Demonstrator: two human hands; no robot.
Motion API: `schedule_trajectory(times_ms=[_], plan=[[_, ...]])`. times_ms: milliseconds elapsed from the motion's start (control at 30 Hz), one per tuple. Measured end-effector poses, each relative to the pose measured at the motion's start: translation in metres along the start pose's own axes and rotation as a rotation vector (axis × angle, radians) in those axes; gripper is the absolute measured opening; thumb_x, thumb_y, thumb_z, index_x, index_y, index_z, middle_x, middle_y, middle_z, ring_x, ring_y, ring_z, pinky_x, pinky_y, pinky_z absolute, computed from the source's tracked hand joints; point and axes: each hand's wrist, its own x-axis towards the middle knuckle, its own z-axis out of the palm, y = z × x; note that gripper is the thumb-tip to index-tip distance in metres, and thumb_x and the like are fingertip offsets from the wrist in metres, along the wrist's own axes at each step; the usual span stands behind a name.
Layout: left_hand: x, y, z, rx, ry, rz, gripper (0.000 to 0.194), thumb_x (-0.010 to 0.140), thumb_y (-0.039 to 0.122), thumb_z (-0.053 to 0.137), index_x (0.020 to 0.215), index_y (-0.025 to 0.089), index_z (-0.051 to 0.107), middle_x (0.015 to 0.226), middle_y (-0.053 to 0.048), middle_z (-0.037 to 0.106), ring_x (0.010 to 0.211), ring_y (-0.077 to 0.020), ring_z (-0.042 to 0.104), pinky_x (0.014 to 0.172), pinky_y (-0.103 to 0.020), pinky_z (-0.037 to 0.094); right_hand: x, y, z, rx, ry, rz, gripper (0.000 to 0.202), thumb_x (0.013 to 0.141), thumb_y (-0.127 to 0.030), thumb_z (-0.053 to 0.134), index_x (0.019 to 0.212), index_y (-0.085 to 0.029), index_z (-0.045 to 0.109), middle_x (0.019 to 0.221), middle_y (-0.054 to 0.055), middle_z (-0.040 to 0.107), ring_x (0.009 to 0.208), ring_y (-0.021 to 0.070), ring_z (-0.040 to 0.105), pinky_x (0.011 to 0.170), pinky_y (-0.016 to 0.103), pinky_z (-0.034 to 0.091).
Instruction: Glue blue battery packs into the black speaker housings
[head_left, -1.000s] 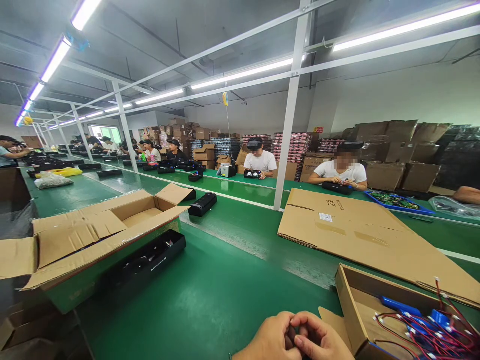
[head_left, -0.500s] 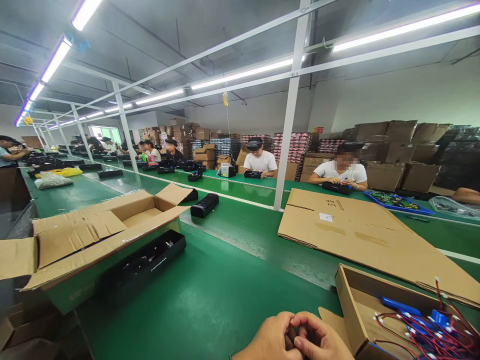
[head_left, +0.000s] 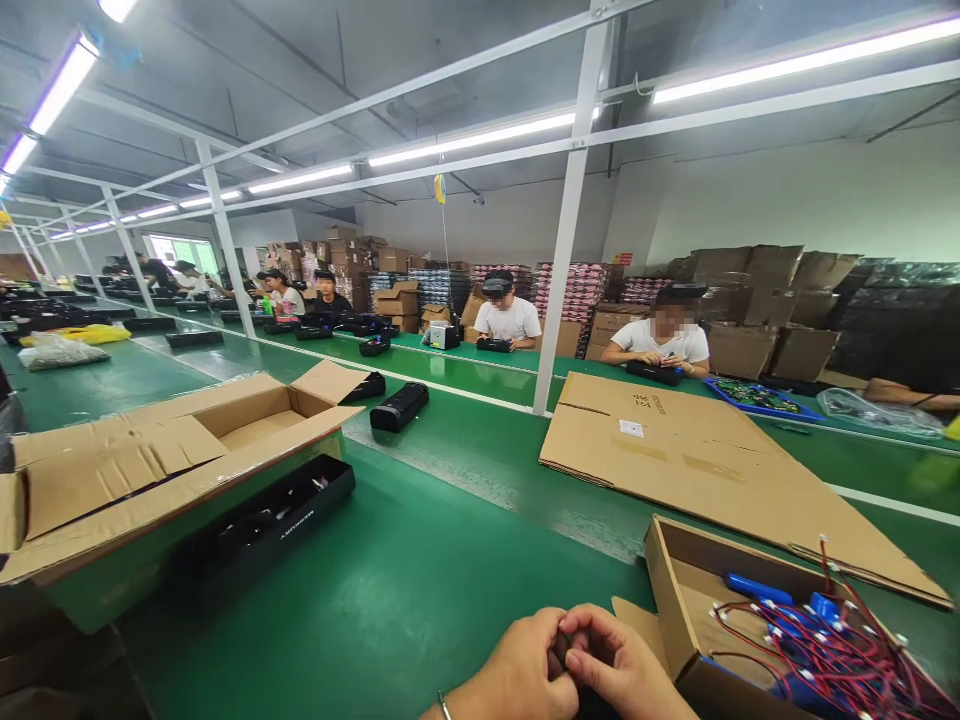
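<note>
My left hand point(head_left: 529, 660) and my right hand point(head_left: 619, 660) meet at the bottom of the head view, above the green table point(head_left: 390, 600). Their fingers are curled and touch at the tips. Whatever may lie between them is hidden. Just right of my right hand stands an open cardboard box point(head_left: 675, 600) holding blue cylindrical parts point(head_left: 757, 588) and a tangle of red and black wires point(head_left: 832, 650) with white plugs.
A large open carton point(head_left: 247, 455) is at left, beside a long black housing point(head_left: 300, 510). Beyond are another black device point(head_left: 400, 406), a flat cardboard sheet point(head_left: 675, 440) and a white post point(head_left: 564, 250). Several people work across the line.
The view has turned slightly to the right, so the surroundings sit further left. My hands remain together, and a bracelet on my left wrist shows more.
</note>
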Motion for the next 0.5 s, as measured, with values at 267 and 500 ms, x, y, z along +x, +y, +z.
schedule_trajectory(times_ms=[267,500], plan=[[-0.003,0.012,-0.002,0.023,-0.007,0.013,0.031,0.07,0.008,0.05,0.098,0.012,0.061,0.082,-0.002,0.062,0.064,-0.0113,0.045,0.059,-0.023,0.037,-0.002,-0.013,0.006,0.046,0.028,0.008,0.043,0.074,-0.052,0.074,0.092,-0.016,0.059,0.067,-0.001,0.055,0.06,0.0107,0.049,0.059,0.022,0.037],[-0.005,0.018,-0.005,0.005,-0.03,0.019,0.026,0.071,0.008,0.05,0.095,0.013,0.06,0.079,-0.001,0.061,0.066,-0.012,0.048,0.061,-0.024,0.039,-0.002,-0.019,0.007,0.101,0.036,-0.001,0.045,0.073,-0.052,0.075,0.091,-0.016,0.058,0.064,-0.003,0.054,0.059,0.0095,0.05,0.058,0.021,0.037]])
